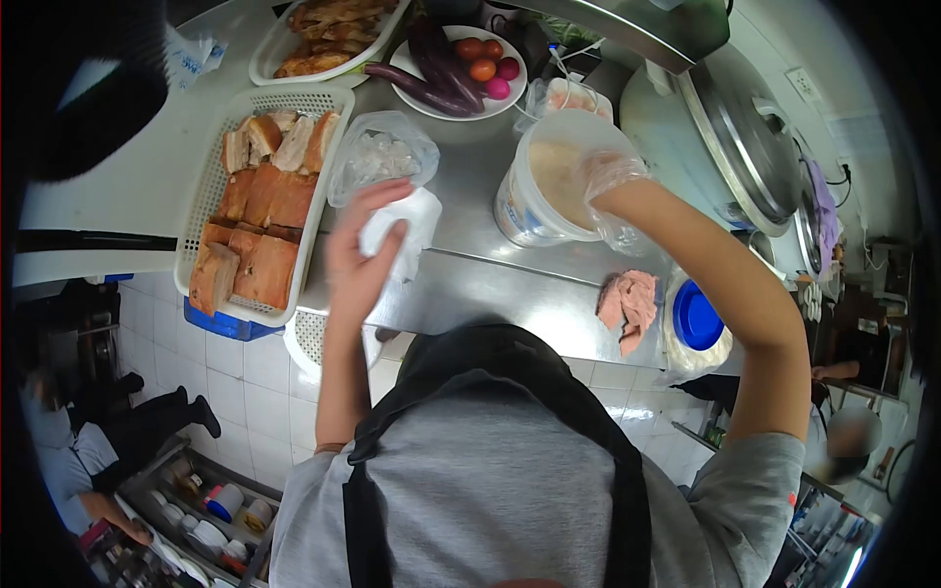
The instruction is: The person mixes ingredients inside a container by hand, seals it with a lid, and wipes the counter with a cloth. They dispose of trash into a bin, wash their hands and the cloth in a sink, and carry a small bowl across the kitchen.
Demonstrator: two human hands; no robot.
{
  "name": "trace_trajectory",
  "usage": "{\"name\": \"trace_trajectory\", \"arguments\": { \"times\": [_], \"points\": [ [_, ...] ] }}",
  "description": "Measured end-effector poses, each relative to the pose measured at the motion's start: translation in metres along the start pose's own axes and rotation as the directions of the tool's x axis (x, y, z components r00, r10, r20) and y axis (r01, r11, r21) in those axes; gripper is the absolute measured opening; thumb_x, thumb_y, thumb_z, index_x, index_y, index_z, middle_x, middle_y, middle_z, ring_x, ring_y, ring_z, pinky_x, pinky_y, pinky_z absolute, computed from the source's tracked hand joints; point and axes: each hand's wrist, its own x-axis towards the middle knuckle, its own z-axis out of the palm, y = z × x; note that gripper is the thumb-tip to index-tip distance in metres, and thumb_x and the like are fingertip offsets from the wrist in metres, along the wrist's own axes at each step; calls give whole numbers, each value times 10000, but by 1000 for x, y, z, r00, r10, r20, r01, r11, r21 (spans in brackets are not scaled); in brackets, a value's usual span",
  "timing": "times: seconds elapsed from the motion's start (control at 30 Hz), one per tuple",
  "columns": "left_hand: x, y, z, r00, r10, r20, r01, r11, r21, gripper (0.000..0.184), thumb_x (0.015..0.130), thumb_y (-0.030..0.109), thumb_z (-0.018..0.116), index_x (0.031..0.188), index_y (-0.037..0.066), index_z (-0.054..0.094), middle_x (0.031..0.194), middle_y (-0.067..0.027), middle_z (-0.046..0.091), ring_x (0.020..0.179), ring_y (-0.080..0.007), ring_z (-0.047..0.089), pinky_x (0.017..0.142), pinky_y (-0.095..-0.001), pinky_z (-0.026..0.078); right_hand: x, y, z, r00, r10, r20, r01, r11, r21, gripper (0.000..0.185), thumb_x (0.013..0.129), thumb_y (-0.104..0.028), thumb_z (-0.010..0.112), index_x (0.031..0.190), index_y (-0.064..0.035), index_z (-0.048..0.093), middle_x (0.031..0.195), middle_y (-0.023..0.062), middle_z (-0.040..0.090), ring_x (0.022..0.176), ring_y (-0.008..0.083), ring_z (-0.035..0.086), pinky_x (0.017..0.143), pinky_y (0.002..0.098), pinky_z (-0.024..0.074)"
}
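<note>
My right hand (610, 176) wears a clear, loose plastic glove and reaches into a white plastic bucket (515, 211). Inside the bucket is a pale, beige substance (556, 171); my fingers are blurred and partly hidden there. My bare left hand (365, 245) is spread, thumb apart from the fingers, beside a white packet (417, 220) on the steel counter (470, 279). Whether it touches the packet I cannot tell. Just behind it lies a clear plastic bag (382, 152) with crumpled clear plastic in it.
At left stands a white basket (321, 220) of browned pork slabs (265, 279). Behind are a tray of browned meat (333, 34) and a plate (407, 90) with eggplants (431, 69) and tomatoes. A pink cloth (627, 304) and blue lid (696, 314) lie at right, near a large pot (657, 127).
</note>
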Motion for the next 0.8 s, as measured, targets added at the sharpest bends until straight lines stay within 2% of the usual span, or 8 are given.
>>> {"name": "trace_trajectory", "arguments": {
  "times": [0.07, 0.1, 0.2, 0.27, 0.4, 0.5, 0.67, 0.8],
  "points": [
    [-1, 54, -26, 995, 59, -79, -73, 978, -193, 164, 799, 31, 617, 961, 15, 621, 1006, -123, 606, 1000, -243, 572, 907, -352, 434, -4, -6, -2, 1000, 1, 5, -1, 1000, 7, 354, 917, -259, 446, 1188, -80, 589, 1233, 95, 573, 1197, 197, 510, 989, 340, 402],
    [-8, 68, -40, 979, 161, -125, -192, 936, -294, 133, 771, 60, 641, 892, 28, 594, 924, -120, 595, 908, -242, 584, 814, -354, 454, -5, -8, -3, 1000, 3, 12, -3, 1000, 6, 355, 918, -260, 445, 1189, -80, 589, 1236, 94, 572, 1199, 196, 509, 990, 341, 401],
    [-24, 108, -73, 910, 363, -202, -416, 797, -439, 145, 772, 60, 643, 906, 32, 596, 932, -124, 597, 904, -243, 589, 804, -352, 458, -3, -9, -1, 999, 18, 48, -18, 1000, -12, 358, 920, -263, 443, 1191, -80, 590, 1244, 94, 571, 1205, 194, 508, 995, 343, 399],
    [-30, 124, -91, 859, 464, -216, -507, 713, -484, 152, 772, 59, 644, 915, 35, 597, 937, -127, 599, 901, -244, 592, 798, -350, 461, -1, -7, 0, 995, 32, 92, -28, 999, -40, 360, 921, -264, 441, 1192, -80, 591, 1249, 93, 570, 1208, 193, 507, 999, 345, 398],
    [-36, 148, -109, 790, 583, -191, -584, 619, -526, 169, 773, 59, 646, 934, 40, 600, 948, -133, 602, 896, -246, 599, 784, -347, 467, 2, 1, -4, 982, 55, 182, -37, 994, -100, 364, 923, -268, 438, 1195, -80, 593, 1260, 92, 568, 1215, 190, 504, 1005, 347, 395],
    [-39, 157, -115, 757, 633, -160, -605, 587, -538, 181, 774, 59, 648, 948, 44, 602, 956, -138, 604, 892, -247, 604, 774, -344, 471, -7, 4, -7, 983, 42, 180, -29, 997, -74, 367, 925, -270, 436, 1197, -81, 594, 1268, 91, 566, 1221, 188, 503, 1010, 349, 393],
    [-36, 163, -115, 726, 675, -130, -614, 551, -565, 202, 775, 58, 651, 972, 51, 605, 969, -145, 607, 885, -249, 613, 758, -340, 478, -19, -8, -7, 987, 1, 160, 1, 1000, -15, 373, 928, -275, 432, 1201, -81, 596, 1282, 90, 564, 1230, 185, 500, 1018, 353, 390],
    [-32, 165, -109, 708, 698, -108, -616, 535, -577, 220, 776, 58, 654, 991, 56, 608, 979, -152, 610, 879, -251, 620, 744, -337, 484, -9, -9, -4, 969, 30, 246, -9, 997, -83, 377, 930, -278, 429, 1204, -81, 597, 1293, 89, 561, 1237, 182, 498, 1025, 356, 387]
  ]
}}
